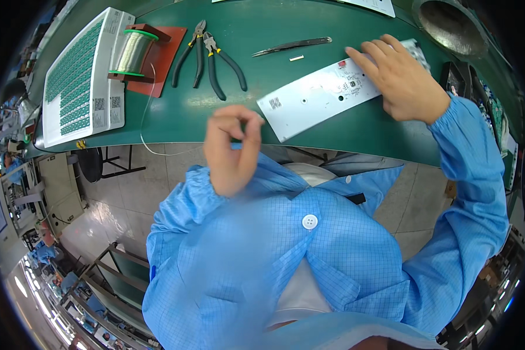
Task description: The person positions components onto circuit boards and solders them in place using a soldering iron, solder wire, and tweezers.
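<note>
A long white circuit board [309, 105] lies slanted on the green table, its near left corner close to the front edge. My right hand [405, 79] lies over the board's right part, fingers curled across the far edge, gripping it. Just left of the board, by the table edge, my left hand [233, 146] is raised with thumb and fingers closed in a pinch. What those fingers hold, if anything, cannot be made out. A thin solder wire [142, 125] trails from a green-rimmed spool [135, 52] toward that hand. Beyond the board lie black tweezers [291, 45] and a small white piece [296, 58].
Two dark-handled cutting pliers [197, 55] [226, 67] lie beside a red plate [169, 49] under the spool. At left stands a white tray [108, 81] of small green boards. A metal duct opening [452, 29] and black bins [458, 79] are at right.
</note>
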### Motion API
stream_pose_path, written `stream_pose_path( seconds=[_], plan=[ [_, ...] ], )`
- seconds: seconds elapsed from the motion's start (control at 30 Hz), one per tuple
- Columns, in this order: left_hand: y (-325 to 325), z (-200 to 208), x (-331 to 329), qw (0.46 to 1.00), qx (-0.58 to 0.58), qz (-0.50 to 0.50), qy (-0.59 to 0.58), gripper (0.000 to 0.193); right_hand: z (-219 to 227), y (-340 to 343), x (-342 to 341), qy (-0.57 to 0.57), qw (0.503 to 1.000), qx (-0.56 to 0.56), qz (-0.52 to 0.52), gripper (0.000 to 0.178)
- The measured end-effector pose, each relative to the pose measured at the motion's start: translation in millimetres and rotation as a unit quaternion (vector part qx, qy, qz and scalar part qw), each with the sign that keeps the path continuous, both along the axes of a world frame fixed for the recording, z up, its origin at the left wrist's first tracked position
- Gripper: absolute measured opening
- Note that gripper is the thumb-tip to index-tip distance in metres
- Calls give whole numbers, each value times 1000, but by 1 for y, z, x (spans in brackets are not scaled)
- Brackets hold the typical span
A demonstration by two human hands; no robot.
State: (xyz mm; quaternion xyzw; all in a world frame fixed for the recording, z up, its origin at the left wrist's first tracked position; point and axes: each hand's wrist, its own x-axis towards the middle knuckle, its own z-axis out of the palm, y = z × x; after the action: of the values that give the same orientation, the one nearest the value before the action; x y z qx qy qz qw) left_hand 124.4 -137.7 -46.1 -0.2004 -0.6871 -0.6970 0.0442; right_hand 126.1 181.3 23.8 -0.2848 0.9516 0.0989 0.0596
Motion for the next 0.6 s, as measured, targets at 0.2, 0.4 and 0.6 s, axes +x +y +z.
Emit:
stream_pose_path(
  seconds=[0.2, 0.4, 0.6],
  plan=[
    [27, 24, -46, 962, -222, -84, 135, 21, -1, 23, 36, -8, 995, -44, -88, 88],
    [77, 22, -76, 924, -274, -165, 210, 22, -19, 51, 83, 100, 919, -307, -225, 65],
    [94, 8, -83, 871, -318, -161, 339, 28, -59, 151, 150, 338, 253, -788, -448, 24]
  ],
)
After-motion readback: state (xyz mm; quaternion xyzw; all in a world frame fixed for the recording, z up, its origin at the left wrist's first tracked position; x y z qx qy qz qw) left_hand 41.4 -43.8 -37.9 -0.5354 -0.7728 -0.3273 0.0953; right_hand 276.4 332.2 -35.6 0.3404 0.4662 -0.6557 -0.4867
